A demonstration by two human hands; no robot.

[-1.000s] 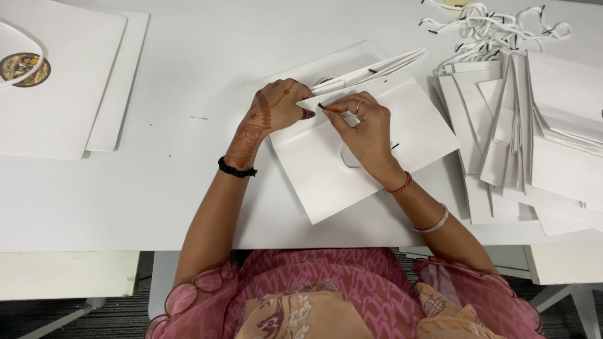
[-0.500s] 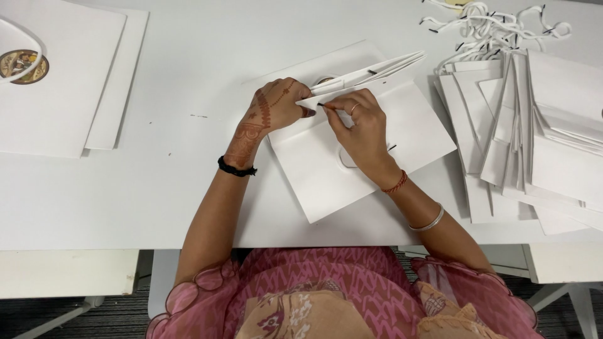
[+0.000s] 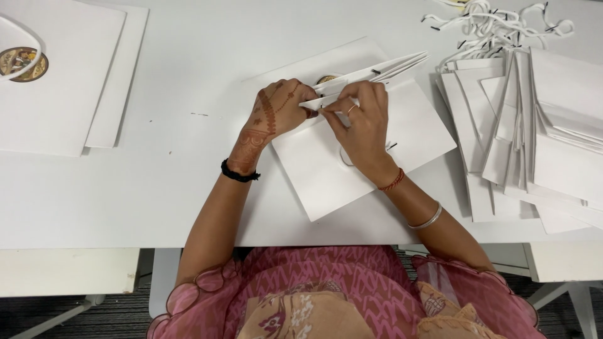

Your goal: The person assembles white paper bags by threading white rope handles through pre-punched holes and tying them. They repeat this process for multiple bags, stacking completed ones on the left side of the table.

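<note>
Hands (image 3: 326, 113) closer, bag (image 3: 370, 157) rim still pinched

The scene is bright and evenly lit, seemingly from overhead; the white table (image 3: 188, 188) reads pale grey-white without blown-out glare; shadows are soft and short, the clearest lying under the left hand (image 3: 276, 113), the right hand (image 3: 361, 122) and the raised edge of the paper bag (image 3: 370, 157); white sheets blend into one another, so the edges in the stack of flat bags (image 3: 540, 138) show only by faint shading; focus is sharp throughout; the floor below is dimmer; no obvious edge distortion.
</note>
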